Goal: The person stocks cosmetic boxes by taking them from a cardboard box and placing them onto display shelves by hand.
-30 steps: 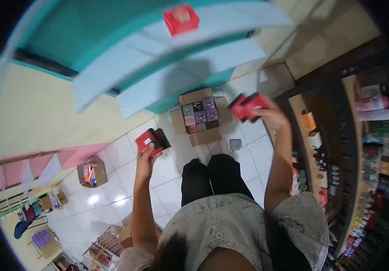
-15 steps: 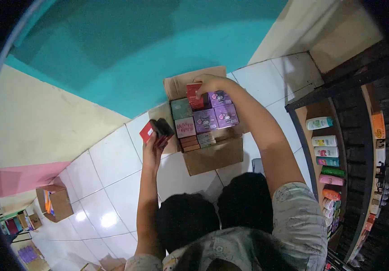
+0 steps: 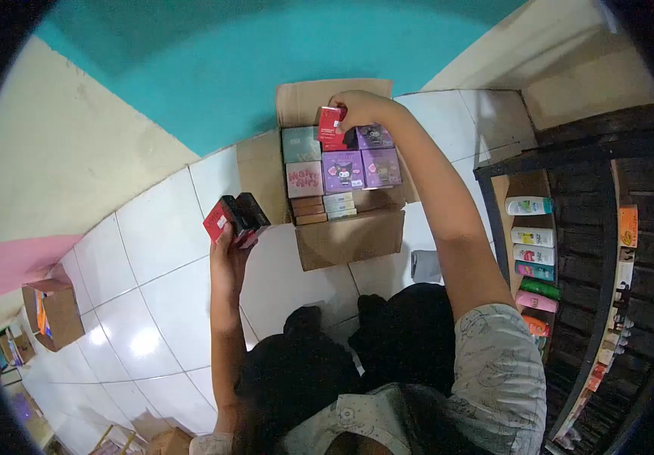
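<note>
An open cardboard box [image 3: 350, 246] sits on the tiled floor, holding purple boxes [image 3: 342, 172], a green box [image 3: 300, 144], a pink-and-white box [image 3: 304, 180] and several small cartons [image 3: 339, 205]. My right hand [image 3: 359, 112] is at the box's far side, its fingers closed on a red box [image 3: 332, 127] beside the green one. Left of the cardboard box, my left hand [image 3: 227, 250] grips red-and-black boxes [image 3: 224, 216] above the floor.
On the right stands a dark-framed shelf [image 3: 543, 155] with several bottles [image 3: 533, 236]. Another cardboard box [image 3: 58, 318] is at the left. A grey item [image 3: 426, 266] lies near my knees. A teal wall [image 3: 266, 61] rises behind the open box.
The view has shifted. My left hand with its boxes is farther from the cardboard box. My right hand still grips the red box, which appears slightly more raised and tilted.
</note>
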### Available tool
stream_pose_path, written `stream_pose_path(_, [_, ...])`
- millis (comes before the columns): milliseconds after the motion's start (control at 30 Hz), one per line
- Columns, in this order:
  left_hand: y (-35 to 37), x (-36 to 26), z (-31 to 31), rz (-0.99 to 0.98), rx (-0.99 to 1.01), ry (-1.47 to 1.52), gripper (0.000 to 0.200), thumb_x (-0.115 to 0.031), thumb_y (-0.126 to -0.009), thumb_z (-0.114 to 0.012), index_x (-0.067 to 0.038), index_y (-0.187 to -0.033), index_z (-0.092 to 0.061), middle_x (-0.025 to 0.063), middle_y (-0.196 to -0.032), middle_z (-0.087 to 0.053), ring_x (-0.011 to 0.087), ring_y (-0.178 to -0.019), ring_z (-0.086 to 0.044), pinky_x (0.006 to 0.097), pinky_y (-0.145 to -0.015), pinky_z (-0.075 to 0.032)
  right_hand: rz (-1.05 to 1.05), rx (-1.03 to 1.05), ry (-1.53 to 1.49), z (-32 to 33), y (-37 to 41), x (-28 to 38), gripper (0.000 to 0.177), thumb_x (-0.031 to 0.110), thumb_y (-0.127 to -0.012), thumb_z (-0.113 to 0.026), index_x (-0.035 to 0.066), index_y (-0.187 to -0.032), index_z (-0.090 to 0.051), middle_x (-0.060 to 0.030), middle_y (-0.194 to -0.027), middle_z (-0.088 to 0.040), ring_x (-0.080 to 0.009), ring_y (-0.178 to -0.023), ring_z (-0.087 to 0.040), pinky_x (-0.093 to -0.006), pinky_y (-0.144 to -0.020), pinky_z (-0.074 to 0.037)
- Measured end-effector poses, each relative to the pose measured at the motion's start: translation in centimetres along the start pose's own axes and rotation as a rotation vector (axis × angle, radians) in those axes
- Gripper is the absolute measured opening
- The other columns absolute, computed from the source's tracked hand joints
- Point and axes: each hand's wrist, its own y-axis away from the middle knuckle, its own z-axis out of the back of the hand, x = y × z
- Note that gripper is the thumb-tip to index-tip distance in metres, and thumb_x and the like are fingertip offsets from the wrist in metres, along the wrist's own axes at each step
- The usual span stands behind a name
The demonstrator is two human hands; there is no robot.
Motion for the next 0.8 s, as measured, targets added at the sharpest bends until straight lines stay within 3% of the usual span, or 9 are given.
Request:
stream_pose_path(167, [0.1,0.2,1.2,-0.023,-0.021,-0.016,0.042,-0.028,-0.096,-0.051,-0.004,-0.130,-0.044,0.0089,-0.121,-0.057,0.0232,-0.105,-0.058,0.0437,-0.097,-0.044,0.060,0.036,-0.189,0.5,0.0,0.5,0.042,0.017,-0.075,-0.072,0.002,-0.113,-0.061,-0.0071,-0.095,-0.067,-0.0175,-0.089,-0.062,-0.0311,-0.077,-0.048])
stream_pose_path(233, [0.6,-0.1,1.0,-0.009,0.000,-0.026,0.042,-0.030,-0.098,-0.046,-0.005,-0.133,-0.044,0.0097,-0.124,-0.056,0.0224,-0.110,-0.055,0.0400,-0.096,-0.040,0.123,0.013,-0.223,1.7,0.5,3.0,0.040,0.018,-0.081,-0.068,0.003,-0.116,-0.061,-0.0058,-0.094,-0.066,-0.0149,-0.088,-0.061,-0.0290,-0.077,-0.047])
stream_pose_path(267, [0.7,-0.2,1.0,-0.002,0.012,-0.032,0.043,-0.032,-0.099,-0.044,-0.006,-0.134,-0.043,0.0101,-0.126,-0.055,0.0220,-0.112,-0.054,0.0382,-0.096,-0.039,0.230,-0.040,-0.246,0.2,-1.1,2.0,0.039,0.025,-0.086,-0.063,0.005,-0.119,-0.060,-0.0069,-0.096,-0.067,-0.0182,-0.089,-0.061,-0.0314,-0.078,-0.047])
stream_pose_path(367, [0.7,0.1,1.7,0.026,0.054,-0.028,0.044,-0.032,-0.099,-0.044,-0.007,-0.135,-0.042,0.0106,-0.128,-0.054,0.0232,-0.115,-0.052,0.0377,-0.097,-0.038,0.275,-0.012,-0.090,-2.1,-2.6,3.2,0.037,0.026,-0.086,-0.063,0.006,-0.116,-0.062,-0.0106,-0.098,-0.067,-0.0244,-0.088,-0.061,-0.0350,-0.080,-0.047])
stream_pose_path(400, [0.7,0.2,1.8,0.029,0.050,-0.021,0.044,-0.031,-0.099,-0.045,-0.006,-0.135,-0.042,0.0109,-0.128,-0.054,0.0241,-0.116,-0.052,0.0386,-0.098,-0.038,0.210,0.038,-0.033,-2.4,-2.4,4.0,0.034,0.024,-0.084,-0.065,0.006,-0.113,-0.063,-0.0152,-0.100,-0.066,-0.0311,-0.089,-0.061,-0.0382,-0.082,-0.046])
stream_pose_path(500, [0.6,0.2,1.3,0.014,0.047,-0.009,0.045,-0.030,-0.097,-0.047,-0.005,-0.135,-0.042,0.0116,-0.128,-0.054,0.0268,-0.119,-0.051,0.0418,-0.102,-0.038,0.222,0.052,0.062,-3.8,-3.7,3.7,0.033,0.022,-0.081,-0.067,0.007,-0.111,-0.064,-0.0153,-0.106,-0.064,-0.0314,-0.097,-0.059,-0.0381,-0.085,-0.046])
stream_pose_path(600, [0.6,0.0,-0.3,-0.031,0.060,-0.041,0.044,-0.027,-0.095,-0.051,-0.004,-0.132,-0.043,0.0117,-0.125,-0.055,0.0275,-0.116,-0.053,0.0441,-0.101,-0.041,0.220,-0.268,0.166,-5.5,-2.7,3.6,0.037,0.026,-0.078,-0.069,0.012,-0.112,-0.065,-0.0135,-0.113,-0.060,-0.0335,-0.107,-0.056,-0.0421,-0.090,-0.045])
stream_pose_path(700, [-0.1,0.0,-1.3,-0.039,0.038,-0.094,0.041,-0.023,-0.094,-0.055,-0.003,-0.128,-0.046,0.0113,-0.119,-0.058,0.0251,-0.108,-0.058,0.0429,-0.097,-0.045,0.337,-0.417,0.131,-6.0,0.3,5.3,0.036,0.026,-0.078,-0.070,0.014,-0.111,-0.065,-0.0120,-0.112,-0.057,-0.0318,-0.110,-0.054,-0.0425,-0.090,-0.045])
stream_pose_path(800, [-1.2,0.5,-2.3,-0.030,0.026,-0.151,0.043,-0.023,-0.092,-0.056,-0.004,-0.129,-0.044,0.0119,-0.120,-0.057,0.0252,-0.108,-0.059,0.0416,-0.096,-0.047,0.398,-0.505,0.367,-7.8,1.4,4.6,0.038,0.028,-0.077,-0.071,0.013,-0.111,-0.065,-0.0118,-0.112,-0.057,-0.0312,-0.113,-0.052,-0.0439,-0.091,-0.044])
